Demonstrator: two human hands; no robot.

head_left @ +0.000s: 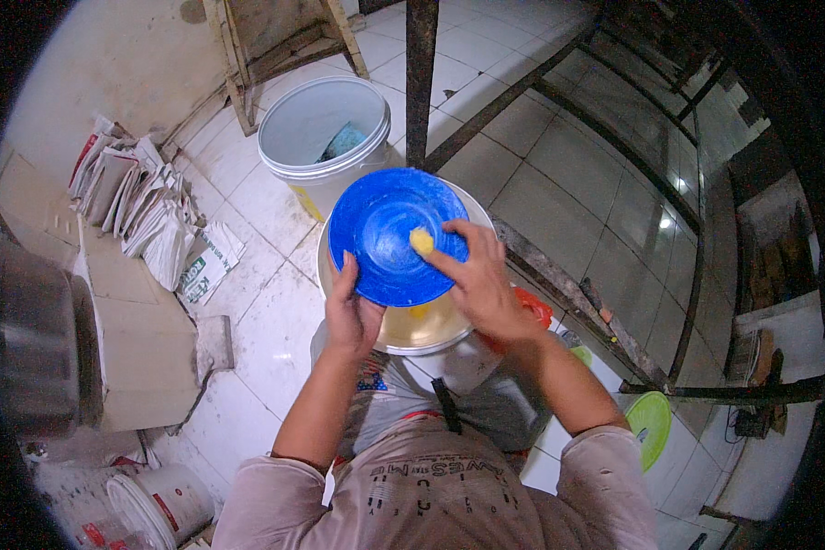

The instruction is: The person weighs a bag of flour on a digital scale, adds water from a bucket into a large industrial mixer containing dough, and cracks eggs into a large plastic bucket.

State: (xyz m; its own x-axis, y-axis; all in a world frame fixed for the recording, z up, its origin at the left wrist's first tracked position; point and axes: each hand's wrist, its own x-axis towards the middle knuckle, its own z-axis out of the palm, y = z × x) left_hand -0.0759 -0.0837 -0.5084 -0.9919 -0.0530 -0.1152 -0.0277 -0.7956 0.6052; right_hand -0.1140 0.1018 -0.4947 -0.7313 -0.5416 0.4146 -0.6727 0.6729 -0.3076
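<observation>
The left hand (pixel 351 316) grips the blue plate (pixel 385 240) by its lower rim, tilting it over the bucket of yellowish water (pixel 412 332), likely so drips fall back in. The right hand (pixel 478 280) has its fingers (pixel 440 263) pinched on one small yellow sponge (pixel 421 241), pressed to the plate's face. Two white buckets stand here (a second bucket (pixel 321 137) behind).

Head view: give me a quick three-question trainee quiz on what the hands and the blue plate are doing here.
1. True or false: the left hand grips the edge of the blue plate.
2. What does the right hand press on the plate? A) yellow sponge B) metal spoon C) folded newspaper
3. What is directly under the plate?

Key: 1 true. 2 A, the yellow sponge. 3 a bucket with yellowish liquid.
</observation>
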